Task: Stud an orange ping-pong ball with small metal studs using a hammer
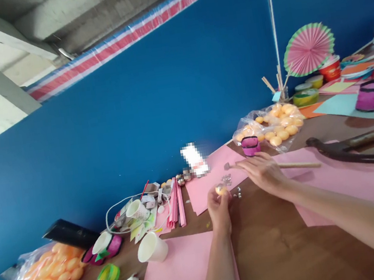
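Note:
In my left hand [218, 207] is a small yellow-orange ball [220, 190], like a ping-pong ball, gripped between thumb and fingers; its top looks silvery. My right hand [259, 174] is closed around a brush [300, 165] with a long pale wooden handle. The brush's greyish tip [227, 166] points left, above pink paper and apart from the ball. Just behind the ball lie small shiny silver pieces [226, 180], and a few more glint on the brown table beside my left hand. A small purple cup-like holder [250, 145] stands beyond my right hand.
A claw hammer [334, 149] lies across pink paper on the right. Bags of orange balls [284, 122] rest at the back and far left. A white paper cup [152, 247] stands left of my left forearm. A blue partition [155, 112] borders the table.

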A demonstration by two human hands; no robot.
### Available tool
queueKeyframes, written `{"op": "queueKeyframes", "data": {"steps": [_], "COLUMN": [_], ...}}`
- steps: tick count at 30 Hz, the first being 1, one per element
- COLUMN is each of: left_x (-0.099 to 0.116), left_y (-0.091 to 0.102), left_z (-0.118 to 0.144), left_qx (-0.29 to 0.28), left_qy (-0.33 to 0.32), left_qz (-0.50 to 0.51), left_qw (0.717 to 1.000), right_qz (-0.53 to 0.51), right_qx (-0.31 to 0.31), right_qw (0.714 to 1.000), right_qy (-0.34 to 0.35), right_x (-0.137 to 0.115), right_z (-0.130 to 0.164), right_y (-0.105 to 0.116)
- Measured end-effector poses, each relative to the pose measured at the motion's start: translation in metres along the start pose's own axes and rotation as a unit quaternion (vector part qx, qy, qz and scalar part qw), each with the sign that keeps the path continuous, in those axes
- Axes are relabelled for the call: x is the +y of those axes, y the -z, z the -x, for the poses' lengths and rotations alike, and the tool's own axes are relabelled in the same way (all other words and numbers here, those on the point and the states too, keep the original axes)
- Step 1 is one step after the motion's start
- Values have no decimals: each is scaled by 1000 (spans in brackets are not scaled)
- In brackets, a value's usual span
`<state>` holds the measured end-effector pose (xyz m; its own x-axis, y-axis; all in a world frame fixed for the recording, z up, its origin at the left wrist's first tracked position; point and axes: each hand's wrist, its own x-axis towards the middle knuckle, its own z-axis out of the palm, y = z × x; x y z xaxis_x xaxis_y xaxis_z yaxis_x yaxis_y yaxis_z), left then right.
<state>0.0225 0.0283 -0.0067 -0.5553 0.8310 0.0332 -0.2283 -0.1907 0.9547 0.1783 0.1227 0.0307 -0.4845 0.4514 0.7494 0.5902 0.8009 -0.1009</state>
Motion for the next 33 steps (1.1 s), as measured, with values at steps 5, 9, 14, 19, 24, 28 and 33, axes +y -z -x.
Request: {"op": "queueKeyframes", "data": {"steps": [5,9,14,19,24,28,33], "left_x": [-2,1,1,1,2,2,3], "left_y": [2,1,2,2,2,1,1], "left_z": [-1,0,0,1,1,1,3], "left_qx": [13,19,11,5,-1,-4,-2], "left_qy": [6,11,14,11,12,10,14], "left_qz": [-11,-10,-12,-21,-23,-28,-25], "left_qw": [1000,1000,1000,1000,1000,1000,1000], "right_qz": [93,129,122,107,73,-55,-115], "right_qx": [-76,-115,-127,-143,-124,-117,-145], "right_qw": [990,979,978,978,986,992,979], "right_qy": [-80,-105,-110,-105,-86,7,82], "right_x": [22,30,33,33,25,12,0], "right_z": [-1,4,9,11,9,7,9], "right_y": [-1,-10,-21,-22,-17,-22,-32]}}
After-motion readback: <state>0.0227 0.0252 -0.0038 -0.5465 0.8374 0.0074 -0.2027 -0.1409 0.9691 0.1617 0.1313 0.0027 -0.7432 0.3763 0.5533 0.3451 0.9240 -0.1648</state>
